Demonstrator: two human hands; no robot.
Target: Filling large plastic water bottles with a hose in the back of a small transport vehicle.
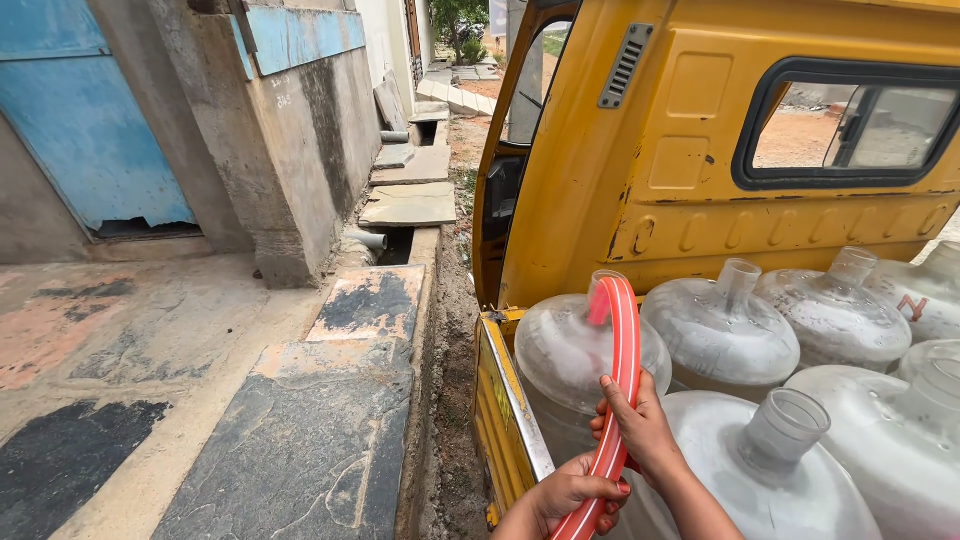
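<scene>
Both the left hand (pixel 572 495) and right hand (pixel 640 425) grip the orange hose (pixel 624 350), which arcs up into a water jug (pixel 580 345).

Outdoor street beside building, water delivery stop. Right of frame: yellow cargo vehicle (pixel 700 150) with rear cab window, open bed packed with large clear water jugs (pixel 720 325). Left: bare concrete wall (pixel 290 150), blue metal door (pixel 90 110) at upper left. Lower left: worn stone-slab pavement (pixel 300 440). Centre: dirt strip and open drain covered by slabs (pixel 410 205). Top centre: trees, daylight.
</scene>
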